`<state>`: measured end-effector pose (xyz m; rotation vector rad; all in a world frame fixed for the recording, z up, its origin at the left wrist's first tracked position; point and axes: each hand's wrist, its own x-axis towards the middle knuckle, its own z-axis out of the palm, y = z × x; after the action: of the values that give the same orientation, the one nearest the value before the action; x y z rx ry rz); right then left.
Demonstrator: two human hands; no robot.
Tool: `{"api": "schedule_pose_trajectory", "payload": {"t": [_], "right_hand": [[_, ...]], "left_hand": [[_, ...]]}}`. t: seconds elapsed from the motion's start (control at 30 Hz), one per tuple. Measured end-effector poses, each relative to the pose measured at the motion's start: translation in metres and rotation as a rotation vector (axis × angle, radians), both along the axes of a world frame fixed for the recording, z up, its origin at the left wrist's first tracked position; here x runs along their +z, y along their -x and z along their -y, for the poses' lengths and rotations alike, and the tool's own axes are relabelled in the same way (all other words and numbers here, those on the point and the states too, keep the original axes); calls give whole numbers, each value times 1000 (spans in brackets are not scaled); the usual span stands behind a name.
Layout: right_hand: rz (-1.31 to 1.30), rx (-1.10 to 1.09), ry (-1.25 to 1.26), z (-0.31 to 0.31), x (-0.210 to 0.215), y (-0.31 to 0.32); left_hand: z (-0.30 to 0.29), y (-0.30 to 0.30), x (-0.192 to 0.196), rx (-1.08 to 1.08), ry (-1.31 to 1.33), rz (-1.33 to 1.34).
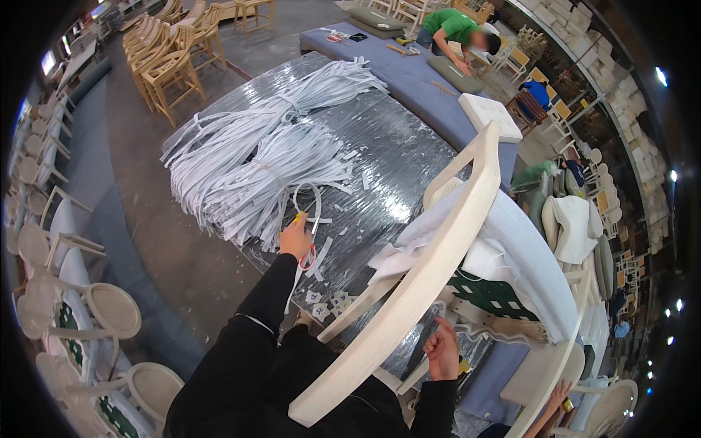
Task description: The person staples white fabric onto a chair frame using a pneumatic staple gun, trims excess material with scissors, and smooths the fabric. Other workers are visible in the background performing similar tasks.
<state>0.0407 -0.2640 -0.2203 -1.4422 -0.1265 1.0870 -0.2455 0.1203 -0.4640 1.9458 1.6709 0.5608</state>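
Grip, left hand: left hand (296, 239) is closed around the handles of scissors (305, 241), which show a yellow part above the fingers and a red part below; a looped white strip (309, 197) rises from the same fist, so the hand is clamped on both.
Grip, right hand: right hand (443, 349) is curled with the thumb raised, beside the lower rail of the chair frame (438, 270); whether it grips anything cannot be told, though a small yellow item shows at its wrist edge.
Strip supply: large bundle of white strips (255, 157) lies on the plastic-covered table (394, 157), just beyond the left hand, tied in places and apparently mostly uncut.
Offcuts: short white scraps (325, 303) lie on the table between the left hand and the chair frame.
Chair position: pale wooden frame lies tilted across the near table edge, with white fabric (431, 233) loose over its seat and green webbing (491, 292) exposed beneath.
Progress, judged: one strip is selected and some pieces are cut; the fabric looks unfastened and no trim shows on the frame, so most work appears to remain.
Surroundings: another person in a green shirt (453, 25) bends over a blue bench farther back.
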Motion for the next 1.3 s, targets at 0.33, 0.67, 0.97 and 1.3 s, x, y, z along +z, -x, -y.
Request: {"api": "schedule_pose_trajectory", "payload": {"t": [0.33, 0.67, 0.97, 1.3], "right_hand": [[-17, -16, 44, 25, -29, 12], [-11, -64, 101, 42, -33, 8], [14, -34, 124, 46, -39, 5], [73, 82, 201, 17, -48, 21]], "left_hand": [[24, -4, 16, -138, 224, -310], [43, -17, -6, 18, 59, -244], [56, 1, -13, 18, 6, -55], [131, -42, 8, -186, -67, 306]]}}
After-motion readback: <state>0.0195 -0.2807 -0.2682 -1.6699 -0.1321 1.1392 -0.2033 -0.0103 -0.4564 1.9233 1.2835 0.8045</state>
